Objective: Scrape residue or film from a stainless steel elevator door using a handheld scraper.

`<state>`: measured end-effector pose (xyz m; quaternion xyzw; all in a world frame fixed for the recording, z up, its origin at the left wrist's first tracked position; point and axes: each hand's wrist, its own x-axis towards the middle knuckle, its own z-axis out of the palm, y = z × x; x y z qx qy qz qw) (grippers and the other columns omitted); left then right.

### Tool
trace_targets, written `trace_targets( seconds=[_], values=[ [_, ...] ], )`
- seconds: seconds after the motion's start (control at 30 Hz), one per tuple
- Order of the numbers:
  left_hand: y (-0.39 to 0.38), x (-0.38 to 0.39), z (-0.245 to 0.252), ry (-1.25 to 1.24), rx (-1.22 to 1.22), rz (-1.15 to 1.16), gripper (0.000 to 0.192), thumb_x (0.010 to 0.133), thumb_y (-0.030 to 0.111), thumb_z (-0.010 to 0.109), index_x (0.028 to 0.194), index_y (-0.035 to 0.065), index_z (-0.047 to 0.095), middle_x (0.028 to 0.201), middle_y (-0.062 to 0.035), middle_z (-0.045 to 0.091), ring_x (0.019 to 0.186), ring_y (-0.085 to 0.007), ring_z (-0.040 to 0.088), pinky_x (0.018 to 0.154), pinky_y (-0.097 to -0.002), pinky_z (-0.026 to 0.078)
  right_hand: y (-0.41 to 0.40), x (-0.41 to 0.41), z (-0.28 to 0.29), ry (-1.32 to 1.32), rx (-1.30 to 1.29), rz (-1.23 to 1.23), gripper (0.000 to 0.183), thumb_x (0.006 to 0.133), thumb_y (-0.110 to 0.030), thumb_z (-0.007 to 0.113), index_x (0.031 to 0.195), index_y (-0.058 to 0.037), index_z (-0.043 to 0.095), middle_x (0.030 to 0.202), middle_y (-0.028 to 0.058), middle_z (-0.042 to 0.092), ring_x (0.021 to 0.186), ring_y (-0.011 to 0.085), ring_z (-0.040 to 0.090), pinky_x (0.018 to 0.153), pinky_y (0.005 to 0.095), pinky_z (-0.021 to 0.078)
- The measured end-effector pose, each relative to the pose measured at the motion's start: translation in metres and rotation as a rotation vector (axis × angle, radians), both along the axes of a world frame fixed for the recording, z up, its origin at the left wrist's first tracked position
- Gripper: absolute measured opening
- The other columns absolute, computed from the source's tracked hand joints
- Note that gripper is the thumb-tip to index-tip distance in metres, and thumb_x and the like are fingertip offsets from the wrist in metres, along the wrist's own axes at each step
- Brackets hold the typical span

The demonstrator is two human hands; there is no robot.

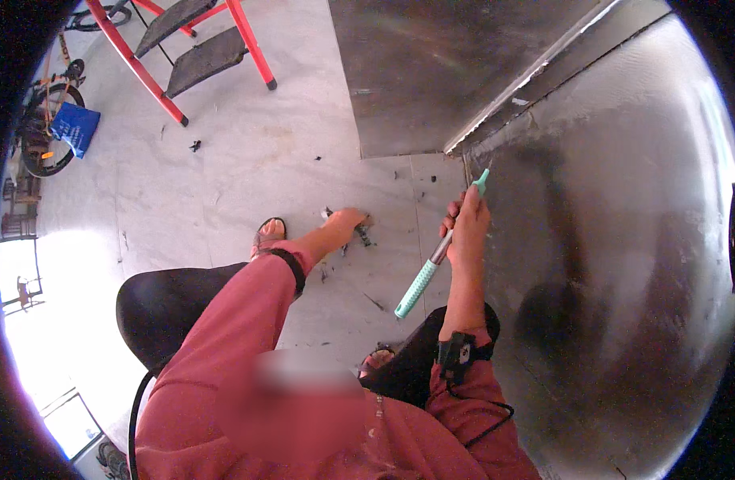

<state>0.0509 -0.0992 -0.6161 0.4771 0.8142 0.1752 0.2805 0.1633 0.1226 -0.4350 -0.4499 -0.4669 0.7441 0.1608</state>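
Note:
My right hand (472, 222) is closed around the metal shaft of a long tool with a mint-green textured grip (416, 289) and a narrow green end (484, 177). It is held slanting above the floor, close to the dark glossy panel (613, 270) on the right. My left hand (343, 223) reaches low to the pale tiled floor (235, 186). Dark crumpled scraps (363, 235) show at its fingertips, and a thin scrap (326, 213) shows beside it. The fingers are partly hidden, so whether they grip any scraps is unclear.
Another dark panel (415, 78) meets the right one at a corner, with a ragged pale edge strip (517, 90). A red stepladder (199, 60) stands at upper left. Beyond it are a bicycle (55, 132) and a blue bag (76, 128). Small scraps (195, 146) dot the floor.

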Motion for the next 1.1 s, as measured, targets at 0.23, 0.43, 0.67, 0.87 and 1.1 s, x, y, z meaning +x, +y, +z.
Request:
trace_targets(
  seconds=[0.23, 0.43, 0.67, 0.87, 1.1],
  values=[
    [0.066, -0.065, 0.154, -0.178, 0.035, -0.318, 0.021, 0.065, 0.007, 0.061, 0.086, 0.0046, 0.062, 0.075, -0.0158, 0.062, 0.072, -0.0338, 0.060, 0.064, -0.0418, 0.046, -0.002, -0.010, -0.002, 0.022, -0.288, -0.127, 0.033, 0.091, -0.046, 0.045, 0.088, -0.0133, 0.042, 0.064, -0.0017, 0.040, 0.046, 0.0098, 0.034, 0.043, 0.0294, 0.0319],
    [0.037, -0.026, 0.359, -0.465, -0.061, -0.167, 0.025, 0.071, 0.009, 0.066, 0.095, 0.0043, 0.060, 0.080, -0.0139, 0.064, 0.072, -0.0204, 0.059, 0.065, -0.0347, 0.046, 0.003, -0.007, -0.031, 0.068, -0.421, -0.125, 0.037, 0.089, -0.053, 0.044, 0.085, -0.0161, 0.040, 0.061, -0.0021, 0.042, 0.047, 0.0109, 0.038, 0.042, 0.0322, 0.0345],
    [-0.059, 0.040, 0.377, -0.820, -0.024, 0.452, 0.024, 0.079, 0.011, 0.066, 0.102, 0.0041, 0.059, 0.086, -0.0050, 0.062, 0.079, -0.0135, 0.057, 0.072, -0.0280, 0.046, -0.034, -0.008, -0.085, -0.022, -0.559, -0.064, 0.035, 0.092, -0.047, 0.043, 0.084, -0.0129, 0.040, 0.064, 0.0017, 0.045, 0.048, 0.0149, 0.042, 0.046, 0.0347, 0.0373],
    [-0.039, 0.018, 0.356, -1.305, 0.075, 0.833, 0.025, 0.081, 0.010, 0.065, 0.104, 0.0029, 0.057, 0.081, -0.0011, 0.060, 0.076, -0.0082, 0.053, 0.069, -0.0244, 0.045, -0.079, 0.034, -0.125, -0.374, -0.479, 0.223, 0.028, 0.094, -0.035, 0.039, 0.086, -0.0078, 0.039, 0.059, 0.0063, 0.044, 0.046, 0.0206, 0.045, 0.043, 0.0462, 0.0451],
    [-0.023, 0.002, 0.345, -1.239, 0.069, 0.590, 0.028, 0.078, 0.009, 0.066, 0.103, 0.0016, 0.058, 0.085, -0.0104, 0.064, 0.078, -0.0147, 0.059, 0.070, -0.0305, 0.047, -0.058, 0.013, -0.140, -0.469, -0.546, 0.157, 0.022, 0.096, -0.029, 0.038, 0.086, -0.0098, 0.039, 0.065, 0.0040, 0.042, 0.051, 0.0182, 0.045, 0.049, 0.0388, 0.0422]
  ],
)
